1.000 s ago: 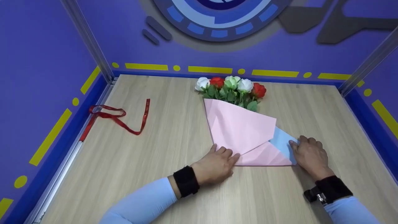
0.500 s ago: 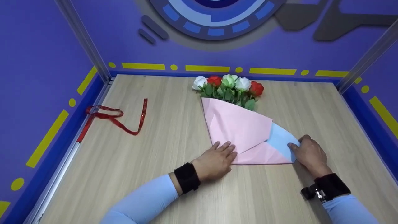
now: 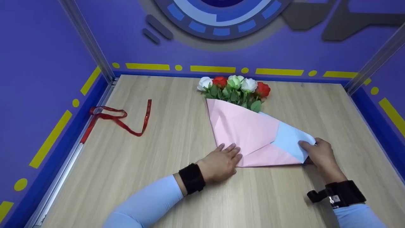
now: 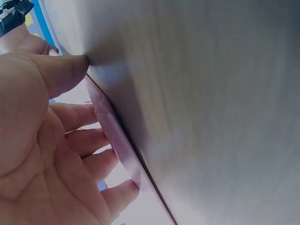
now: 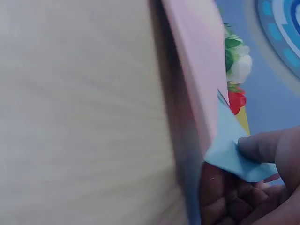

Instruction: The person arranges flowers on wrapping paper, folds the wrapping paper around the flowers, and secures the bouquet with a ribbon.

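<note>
Head view. One wrapping, folded paper, pink with a pale-blue corner flap (image 3: 246, 129), lying toward the right of one pale wood-grain desk (image 3: 177, 126); whether one two-toned sheet or two, I cannot tell from where I stand. One bunch of artificial roses with green leaves (image 3: 234, 91), projecting from its far edge. One narrow, glossy red ribbon (image 3: 108, 117), lying loose at the far left, well apart. One left hand (image 3: 219, 165), fingers extended and spread, resting on the pink near the lower left corner. One right hand (image 3: 322, 154), thumb and fingers pinching the blue flap at its outer end.

Left wrist view. Left fingers straightened against the pink, gaps between them; thumb tip by the near edge.

Right wrist view. Blue flap caught between thumb and curled fingers; the corner appears raised off the desk, shadow beneath. Roses partly visible beyond.

Risks, in my judgement. A hard pull on the flap could crease or tear it. Too light a press by the left hand could let the whole wrapping slide or the pink fold spring up. A skewed fold would leave the stems loosely held, and the roses might slip.

Count. Rose heads, five: two white, two red, one pale green. Hands, two. Wrapping, one bundle. Ribbon, one. Desk, one.
</note>
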Available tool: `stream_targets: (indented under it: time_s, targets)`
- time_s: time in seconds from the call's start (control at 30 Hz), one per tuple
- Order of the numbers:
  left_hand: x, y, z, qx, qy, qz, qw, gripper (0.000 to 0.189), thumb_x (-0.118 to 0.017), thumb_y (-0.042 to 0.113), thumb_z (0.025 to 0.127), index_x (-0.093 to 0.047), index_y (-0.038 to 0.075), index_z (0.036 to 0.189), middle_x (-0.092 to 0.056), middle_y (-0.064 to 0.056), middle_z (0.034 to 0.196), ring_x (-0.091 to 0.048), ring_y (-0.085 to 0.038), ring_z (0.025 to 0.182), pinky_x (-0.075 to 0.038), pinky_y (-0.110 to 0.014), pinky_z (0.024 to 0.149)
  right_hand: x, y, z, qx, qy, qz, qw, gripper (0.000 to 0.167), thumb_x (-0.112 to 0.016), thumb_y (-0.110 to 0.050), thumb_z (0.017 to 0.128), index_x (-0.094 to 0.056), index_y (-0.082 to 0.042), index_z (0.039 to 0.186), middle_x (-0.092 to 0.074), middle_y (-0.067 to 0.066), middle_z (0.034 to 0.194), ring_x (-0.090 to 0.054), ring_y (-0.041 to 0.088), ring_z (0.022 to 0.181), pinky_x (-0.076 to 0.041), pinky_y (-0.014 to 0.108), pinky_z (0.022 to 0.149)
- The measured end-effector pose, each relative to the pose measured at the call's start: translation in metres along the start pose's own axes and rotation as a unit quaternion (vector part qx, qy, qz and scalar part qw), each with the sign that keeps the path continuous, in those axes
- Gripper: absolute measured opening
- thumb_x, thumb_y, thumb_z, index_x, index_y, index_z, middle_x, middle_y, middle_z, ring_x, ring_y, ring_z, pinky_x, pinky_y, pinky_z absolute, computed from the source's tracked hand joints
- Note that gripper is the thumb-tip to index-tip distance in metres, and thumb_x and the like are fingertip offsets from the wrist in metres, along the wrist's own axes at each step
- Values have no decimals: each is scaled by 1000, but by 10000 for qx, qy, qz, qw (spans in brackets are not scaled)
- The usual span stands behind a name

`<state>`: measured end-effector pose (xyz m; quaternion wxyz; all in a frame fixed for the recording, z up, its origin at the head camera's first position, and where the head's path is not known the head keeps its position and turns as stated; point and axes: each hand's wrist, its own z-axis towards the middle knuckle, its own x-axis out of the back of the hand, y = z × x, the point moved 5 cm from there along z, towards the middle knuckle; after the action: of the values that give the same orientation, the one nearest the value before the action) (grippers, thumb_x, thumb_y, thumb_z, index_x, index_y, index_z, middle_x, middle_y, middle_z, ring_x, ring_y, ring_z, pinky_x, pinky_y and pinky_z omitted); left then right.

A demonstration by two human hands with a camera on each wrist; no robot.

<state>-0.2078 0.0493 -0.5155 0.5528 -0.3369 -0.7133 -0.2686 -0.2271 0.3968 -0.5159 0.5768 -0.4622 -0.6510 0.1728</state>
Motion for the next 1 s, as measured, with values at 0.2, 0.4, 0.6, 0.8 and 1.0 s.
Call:
stream_targets:
  time_s: [0.2,0.4,0.6,0.8,1.0]
  targets:
    - [0,1,1,-6,-91,-59,9999,62,-43,41,112,-33,14,167,-25,-5,175,-19,-23,163,-21,-45,131,0,2,-9,-399,87,2898,9562,49,-71,-32,102,-52,0,134,-68,-3,101,-66,6,88,-58,27,72]
    - [-2,4,0,-88,42,28,9999,58,-38,37,114,-34,12,166,-28,-8,174,-23,-25,163,-25,-48,130,-30,-6,-34,642,-1536,5205,8375,64,-42,-52,111,-27,-18,164,-49,2,153,-56,10,137,-51,29,105]
    - [-2,5,-1,-77,175,50,9998,54,-32,33,115,-34,15,166,-30,-11,173,-25,-27,162,-27,-50,129,-72,-17,-61,1371,-2316,4669,8424,59,-28,-39,115,-11,-22,168,-29,5,171,-40,12,153,-40,31,120]
    - [-2,6,-2,-41,167,-91,9998,54,-29,32,115,-32,16,167,-29,-12,173,-24,-28,162,-26,-51,129,-110,-34,-77,992,-1522,4012,8978,58,-57,-13,109,-29,-6,159,-43,5,159,-50,5,142,-42,22,115]
    - [-3,4,-2,28,82,88,9999,60,-34,36,114,-28,10,168,-27,-9,174,-22,-26,163,-24,-49,130,-137,-55,-74,884,-1,2504,9641,64,-70,-19,102,-37,3,153,-49,15,150,-46,17,140,-37,25,116]
